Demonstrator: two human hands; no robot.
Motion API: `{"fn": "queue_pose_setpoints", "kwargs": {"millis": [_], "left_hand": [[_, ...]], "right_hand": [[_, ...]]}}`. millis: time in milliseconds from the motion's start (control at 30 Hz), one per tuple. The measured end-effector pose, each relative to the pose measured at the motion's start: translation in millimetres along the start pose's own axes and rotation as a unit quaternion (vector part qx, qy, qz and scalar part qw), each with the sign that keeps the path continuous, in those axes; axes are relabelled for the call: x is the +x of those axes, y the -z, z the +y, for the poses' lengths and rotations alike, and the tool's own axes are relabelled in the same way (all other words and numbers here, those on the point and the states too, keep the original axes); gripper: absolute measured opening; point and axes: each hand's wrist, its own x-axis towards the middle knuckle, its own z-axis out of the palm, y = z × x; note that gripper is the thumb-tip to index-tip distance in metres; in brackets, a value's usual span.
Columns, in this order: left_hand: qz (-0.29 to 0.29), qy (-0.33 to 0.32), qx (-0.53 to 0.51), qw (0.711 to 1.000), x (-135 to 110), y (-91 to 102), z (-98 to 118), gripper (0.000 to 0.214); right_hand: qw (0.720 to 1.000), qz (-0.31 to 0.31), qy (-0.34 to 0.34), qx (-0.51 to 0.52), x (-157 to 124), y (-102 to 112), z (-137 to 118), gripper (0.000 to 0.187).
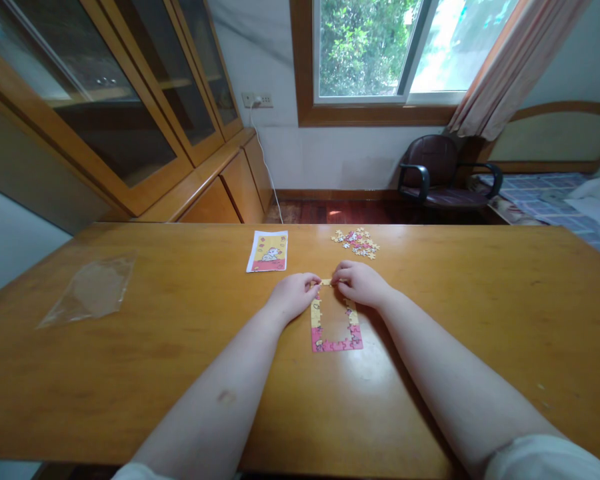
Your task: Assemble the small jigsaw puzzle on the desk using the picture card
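Observation:
A small jigsaw frame (335,341) of yellow and pink edge pieces lies on the wooden table (180,347), its middle open. My left hand (294,295) and my right hand (360,283) meet at the frame's far edge, fingers pinched together on a yellow piece (326,283) there. A pile of loose puzzle pieces (356,242) lies just beyond my right hand. A printed reference card (268,251) with the yellow and pink picture lies beyond my left hand.
A clear plastic bag (93,289) lies flat at the table's left. Behind the table stand a wooden cabinet with glass doors (130,113), a dark armchair (437,173), a window and a bed (560,193) at the right.

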Motion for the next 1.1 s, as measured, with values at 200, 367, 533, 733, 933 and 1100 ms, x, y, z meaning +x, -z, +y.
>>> {"fn": "queue_pose_setpoints", "kwargs": {"millis": [200, 367, 533, 733, 933, 1100], "left_hand": [[0.000, 0.002, -0.001, 1.000, 0.7, -0.5, -0.9, 0.029], [-0.017, -0.021, -0.003, 1.000, 0.2, 2.5, -5.4, 0.032], [-0.082, -0.070, 0.001, 0.994, -6.4, 13.7, -6.0, 0.049], [-0.140, -0.065, -0.014, 0.988, -10.8, 21.6, -2.5, 0.073], [-0.137, -0.067, -0.010, 0.988, -9.9, 20.4, -3.2, 0.070], [-0.126, -0.067, -0.012, 0.990, -9.7, 19.3, -4.9, 0.062]], "right_hand": [[1.000, -0.011, -0.006, 0.000, 0.6, -0.1, -2.3, 0.023], [0.997, 0.028, -0.069, 0.018, 0.8, 1.8, 3.8, 0.020], [0.981, 0.035, -0.184, 0.050, 0.4, 5.8, 18.1, 0.017], [0.973, 0.007, -0.194, 0.125, -1.5, 5.0, 34.1, 0.013], [0.974, -0.006, -0.191, 0.122, -1.0, 3.1, 35.6, 0.010], [0.975, -0.002, -0.187, 0.116, -1.9, 5.4, 33.3, 0.013]]}}
